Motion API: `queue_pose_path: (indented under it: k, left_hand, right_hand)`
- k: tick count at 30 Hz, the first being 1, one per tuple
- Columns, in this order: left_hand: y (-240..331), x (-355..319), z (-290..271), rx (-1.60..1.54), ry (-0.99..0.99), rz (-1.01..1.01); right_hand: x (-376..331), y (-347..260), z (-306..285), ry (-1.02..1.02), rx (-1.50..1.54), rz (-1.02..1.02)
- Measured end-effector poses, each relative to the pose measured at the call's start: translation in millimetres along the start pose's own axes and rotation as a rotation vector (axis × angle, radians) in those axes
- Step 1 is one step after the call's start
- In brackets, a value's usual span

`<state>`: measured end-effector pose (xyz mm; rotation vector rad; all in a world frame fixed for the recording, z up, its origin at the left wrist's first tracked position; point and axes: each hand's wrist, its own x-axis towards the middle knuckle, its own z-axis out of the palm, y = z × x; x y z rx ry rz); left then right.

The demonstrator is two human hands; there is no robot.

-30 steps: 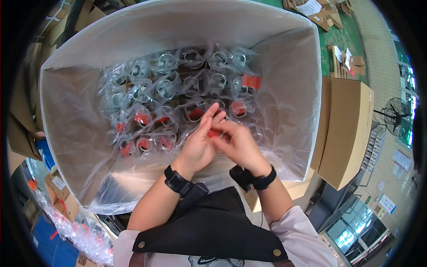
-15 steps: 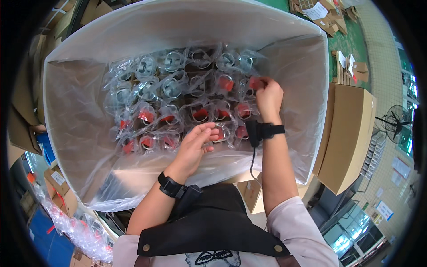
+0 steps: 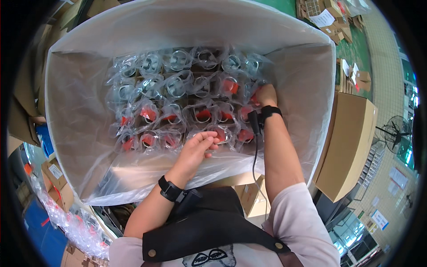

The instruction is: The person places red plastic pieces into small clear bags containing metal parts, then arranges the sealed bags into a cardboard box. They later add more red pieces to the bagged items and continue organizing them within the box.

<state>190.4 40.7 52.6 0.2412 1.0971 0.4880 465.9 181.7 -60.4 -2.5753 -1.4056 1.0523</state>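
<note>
A big carton lined with clear plastic film (image 3: 80,115) holds rows of ring-shaped metal parts in clear plastic bags (image 3: 177,85). Red pieces sit in many of the bags, one of them a red piece (image 3: 230,86) in the second row from the far side. At that row's right end, my right hand (image 3: 267,95) reaches down with curled fingers closed on a red piece (image 3: 255,98); its fingertips are partly hidden. My left hand (image 3: 195,149) hovers above the nearest row, its fingers loosely bent and apart, holding nothing.
The carton's tall film-covered walls surround both forearms. A cable (image 3: 254,167) hangs from the right wrist's strap. A closed brown carton (image 3: 349,147) stands to the right, and bubble-wrapped goods (image 3: 73,227) lie at the lower left. A black fan (image 3: 395,133) stands farther right.
My right hand has moved lower into the carton with the red piece, at the right end of the second row. My left hand has barely moved. The whole view has shifted slightly.
</note>
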Motion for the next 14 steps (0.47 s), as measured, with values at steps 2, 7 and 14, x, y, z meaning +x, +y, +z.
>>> queue_pose_path:
  k: [2,7,14]
  left_hand:
    - [4,0,13,0.018,-0.031,0.030]
    - [10,-37,-3,0.027,0.055,0.124]
    - [40,-192,-43,0.062,0.224,0.384]
  right_hand:
    - [39,52,18,0.189,-0.271,-0.128]
    - [46,39,39,0.162,-0.410,-0.339]
    - [28,19,68,-0.013,-0.351,-0.340]
